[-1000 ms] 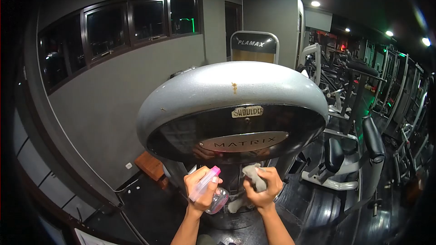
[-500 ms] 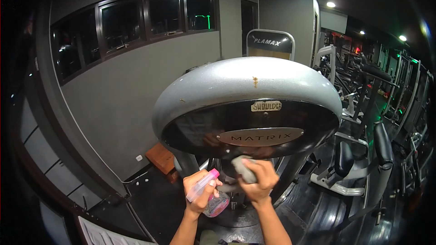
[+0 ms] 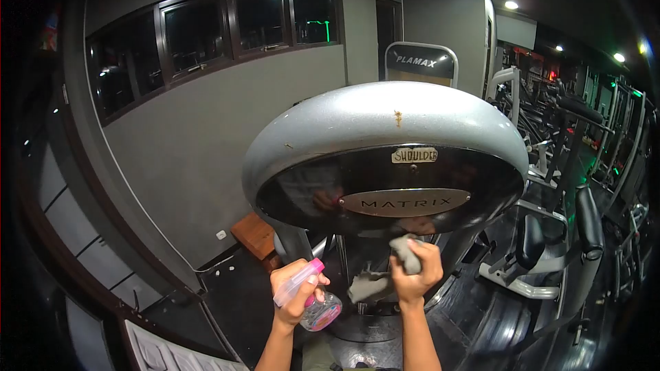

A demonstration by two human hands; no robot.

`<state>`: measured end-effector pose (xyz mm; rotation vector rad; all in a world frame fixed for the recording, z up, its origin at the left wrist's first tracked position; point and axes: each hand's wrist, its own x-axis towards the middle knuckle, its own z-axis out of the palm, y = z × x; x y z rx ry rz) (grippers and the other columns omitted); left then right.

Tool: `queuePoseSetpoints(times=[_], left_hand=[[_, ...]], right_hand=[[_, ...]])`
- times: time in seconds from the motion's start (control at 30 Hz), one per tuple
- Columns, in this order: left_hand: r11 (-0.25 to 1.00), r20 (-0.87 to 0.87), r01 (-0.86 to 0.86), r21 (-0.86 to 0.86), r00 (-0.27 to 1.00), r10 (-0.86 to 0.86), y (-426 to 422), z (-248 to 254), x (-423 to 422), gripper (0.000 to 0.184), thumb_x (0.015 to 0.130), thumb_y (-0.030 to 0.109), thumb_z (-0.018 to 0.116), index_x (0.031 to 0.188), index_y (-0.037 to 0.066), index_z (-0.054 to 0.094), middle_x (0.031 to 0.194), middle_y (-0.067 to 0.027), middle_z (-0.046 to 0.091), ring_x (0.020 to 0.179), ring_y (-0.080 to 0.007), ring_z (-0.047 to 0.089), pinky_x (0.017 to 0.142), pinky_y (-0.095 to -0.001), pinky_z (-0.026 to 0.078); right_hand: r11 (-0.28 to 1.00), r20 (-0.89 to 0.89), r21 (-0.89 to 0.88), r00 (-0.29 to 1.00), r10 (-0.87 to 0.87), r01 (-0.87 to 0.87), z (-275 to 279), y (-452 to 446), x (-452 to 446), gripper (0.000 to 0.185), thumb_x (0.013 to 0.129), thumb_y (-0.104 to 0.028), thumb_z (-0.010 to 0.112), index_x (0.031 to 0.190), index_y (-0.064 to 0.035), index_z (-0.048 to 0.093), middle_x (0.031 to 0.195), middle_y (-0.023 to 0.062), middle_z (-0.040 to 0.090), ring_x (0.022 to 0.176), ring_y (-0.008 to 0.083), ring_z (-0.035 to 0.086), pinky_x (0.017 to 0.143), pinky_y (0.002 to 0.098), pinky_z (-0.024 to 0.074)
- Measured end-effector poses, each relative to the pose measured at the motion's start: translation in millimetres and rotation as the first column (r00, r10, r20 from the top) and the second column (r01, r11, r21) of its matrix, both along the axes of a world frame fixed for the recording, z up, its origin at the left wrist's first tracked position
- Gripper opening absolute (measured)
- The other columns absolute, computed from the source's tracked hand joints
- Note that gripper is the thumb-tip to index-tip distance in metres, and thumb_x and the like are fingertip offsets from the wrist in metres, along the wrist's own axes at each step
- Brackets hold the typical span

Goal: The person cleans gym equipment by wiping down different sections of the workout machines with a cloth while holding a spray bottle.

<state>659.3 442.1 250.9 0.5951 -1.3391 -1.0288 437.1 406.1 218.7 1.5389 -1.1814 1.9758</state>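
My left hand [image 3: 294, 293] is wrapped round a clear spray bottle [image 3: 321, 312] with a pink and clear spray head, tilted below the machine's front. My right hand [image 3: 419, 271] grips a grey cloth [image 3: 371, 284], one part bunched at the fingers and another part hanging to the left. Both hands are just under the black panel of a gym machine [image 3: 385, 113], which has a silver rounded top, a "SHOULDER" label [image 3: 414, 155] and a "MATRIX" plate [image 3: 405, 202]. The cloth's upper end is near the panel's lower edge.
A wooden box [image 3: 256, 235] stands on the floor by the left wall. Behind the machine is a "PLAMAX" panel [image 3: 421, 60]. A machine with black pads [image 3: 529, 242] stands at the right, with more gym equipment beyond it. A white slatted object [image 3: 165, 352] lies at lower left.
The view has turned left, so the machine sits further right. My right hand moved up and left with the cloth, then back right, and the cloth now hangs out. My left hand still holds the bottle.
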Motion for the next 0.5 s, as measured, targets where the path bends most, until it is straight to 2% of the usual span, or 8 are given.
queuePoseSetpoints(times=[0.1,0.2,0.23,0.3,0.4,0.43,0.5], left_hand=[[1.000,0.001,0.005,0.009,1.000,-0.005,-1,-1,1,0.028,0.089,0.018,0.062,0.084,-0.009,0.064,0.077,-0.0154,0.068,0.055,-0.0125,0.061,0.053,-0.0230,0.048],[1.000,-0.007,0.011,0.002,1.000,-0.011,-6,2,1,0.029,0.089,0.019,0.062,0.084,-0.010,0.064,0.077,-0.0155,0.068,0.055,-0.0127,0.061,0.053,-0.0233,0.048],[1.000,-0.004,0.013,0.001,1.000,-0.013,-6,5,1,0.029,0.088,0.019,0.062,0.084,-0.010,0.064,0.077,-0.0155,0.067,0.055,-0.0128,0.061,0.053,-0.0234,0.048],[1.000,0.010,0.026,-0.016,1.000,-0.026,-12,9,2,0.029,0.087,0.018,0.062,0.083,-0.010,0.064,0.077,-0.0152,0.067,0.054,-0.0128,0.061,0.053,-0.0235,0.048],[0.997,0.064,0.042,-0.061,0.997,-0.038,-23,15,2,0.029,0.084,0.019,0.061,0.081,-0.010,0.064,0.075,-0.0149,0.067,0.053,-0.0139,0.061,0.052,-0.0241,0.049],[0.996,0.098,0.034,-0.077,0.995,-0.026,-29,18,1,0.031,0.083,0.021,0.061,0.080,-0.010,0.064,0.074,-0.0154,0.066,0.052,-0.0152,0.061,0.052,-0.0248,0.050],[0.994,0.144,0.028,-0.105,0.989,-0.013,-37,25,-2,0.033,0.081,0.023,0.060,0.079,-0.010,0.063,0.073,-0.0156,0.066,0.051,-0.0164,0.062,0.051,-0.0253,0.050]], right_hand=[[0.999,0.031,-0.036,1.000,0.003,-0.002,5,0,11,0.044,0.054,-0.006,0.083,0.096,-0.0093,0.071,0.090,0.0100,0.069,0.077,0.0294,0.065,0.069,0.0377,0.0527],[0.994,-0.070,0.059,0.993,0.098,-0.094,16,-1,39,0.050,0.049,-0.007,0.082,0.098,-0.0180,0.075,0.089,0.0039,0.069,0.074,0.0238,0.064,0.066,0.0344,0.0524],[0.989,-0.099,0.128,0.991,0.087,-0.073,19,0,44,0.051,0.050,-0.008,0.083,0.099,-0.0206,0.076,0.088,0.0025,0.068,0.073,0.0226,0.064,0.065,0.0336,0.0525],[0.986,-0.112,0.145,0.989,0.099,-0.082,35,9,38,0.049,0.050,-0.008,0.083,0.097,-0.0172,0.075,0.088,0.0038,0.069,0.074,0.0238,0.065,0.066,0.0341,0.0530],[0.999,-0.027,0.032,1.000,-0.015,0.015,40,14,15,0.043,0.052,-0.008,0.084,0.093,-0.0090,0.071,0.089,0.0084,0.072,0.077,0.0268,0.067,0.069,0.0355,0.0538],[0.998,0.008,0.015,0.998,-0.063,0.063,43,13,13,0.043,0.052,-0.008,0.085,0.092,-0.0086,0.070,0.090,0.0093,0.071,0.077,0.0268,0.067,0.069,0.0360,0.0538],[0.999,-0.035,0.002,0.998,-0.050,0.050,52,13,20,0.044,0.051,-0.008,0.085,0.092,-0.0091,0.070,0.089,0.0094,0.071,0.076,0.0268,0.067,0.068,0.0358,0.0537]])
